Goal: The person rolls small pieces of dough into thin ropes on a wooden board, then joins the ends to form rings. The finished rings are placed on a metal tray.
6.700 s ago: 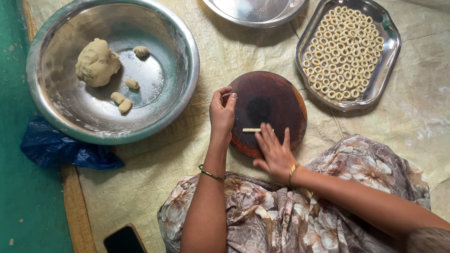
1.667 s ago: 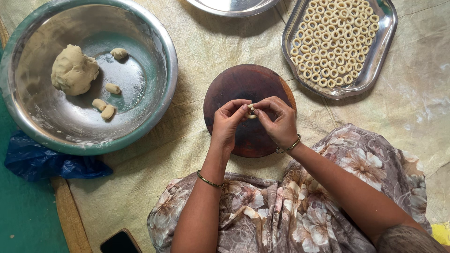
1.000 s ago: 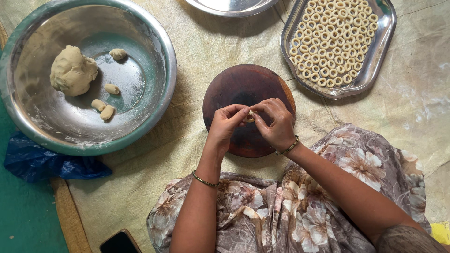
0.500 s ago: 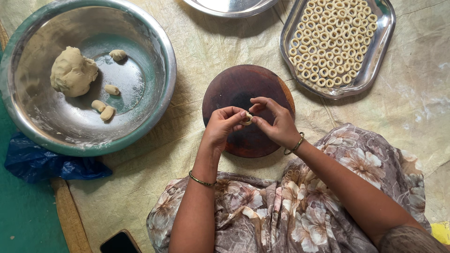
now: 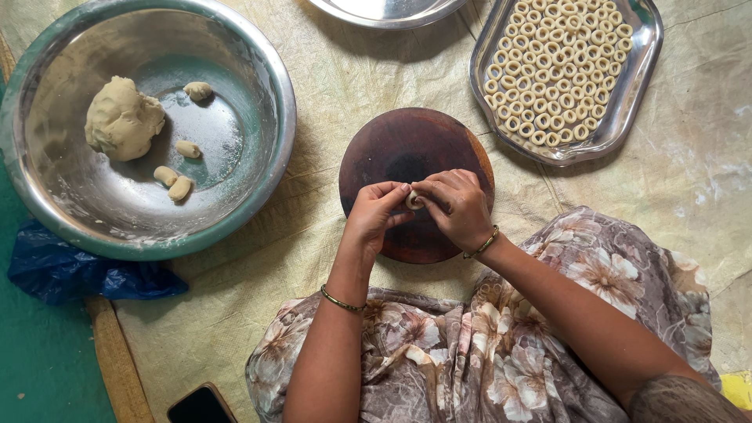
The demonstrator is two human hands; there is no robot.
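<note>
Above the round wooden board [image 5: 415,184], the small dough piece [image 5: 412,200], rolled flat on it seconds earlier, is now lifted and pinched closed between the fingertips of the left hand [image 5: 374,219] and right hand [image 5: 457,207], apparently being curled into a ring.

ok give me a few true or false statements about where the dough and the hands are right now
1. Both hands pinch one small dough piece over the round wooden board. True.
2. The steel tray holds flat discs. False: it holds small dough rings.
3. The big dough lump sits in the large steel bowl. True.
4. The left hand rests in the bowl. False: it meets the right hand above the board.
</note>
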